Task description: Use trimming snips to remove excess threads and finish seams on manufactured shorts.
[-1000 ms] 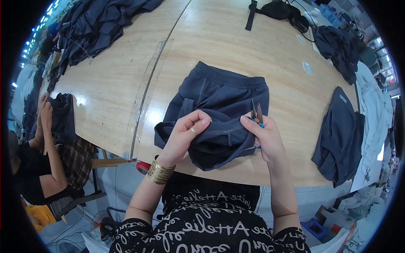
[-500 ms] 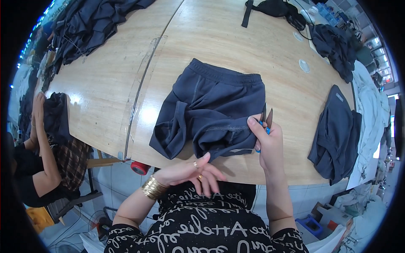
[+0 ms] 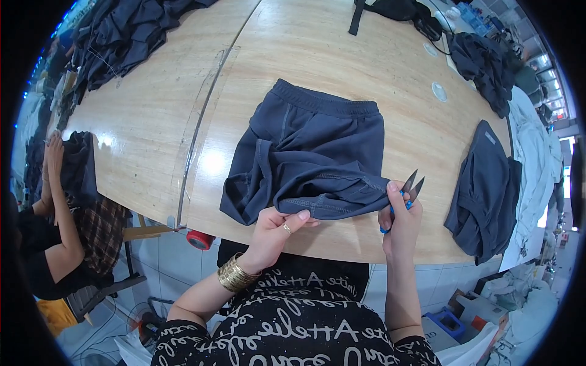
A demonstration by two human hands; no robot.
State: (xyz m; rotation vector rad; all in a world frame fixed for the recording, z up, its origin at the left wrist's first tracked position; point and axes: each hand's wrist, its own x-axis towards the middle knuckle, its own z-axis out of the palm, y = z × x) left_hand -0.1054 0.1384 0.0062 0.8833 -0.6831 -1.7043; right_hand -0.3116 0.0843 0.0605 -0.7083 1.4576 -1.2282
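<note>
A pair of dark navy shorts (image 3: 317,158) lies crumpled on the pale wooden table (image 3: 159,116), waistband toward the far side. My left hand (image 3: 278,232) pinches the near hem of the shorts at the table's front edge. My right hand (image 3: 400,213) holds small blue-handled thread snips (image 3: 410,186) with the blades pointing up and away, and its fingers also touch the hem's right end.
A folded stack of dark garments (image 3: 485,189) sits at the right. More dark clothing is heaped at the far left (image 3: 122,36) and far right (image 3: 482,55). Another person (image 3: 55,207) handles a dark garment at the left. A red spool (image 3: 199,240) hangs under the table edge.
My left hand rose from below the table edge and took hold of the shorts' near hem. My right hand with the snips stayed at the hem's right end.
</note>
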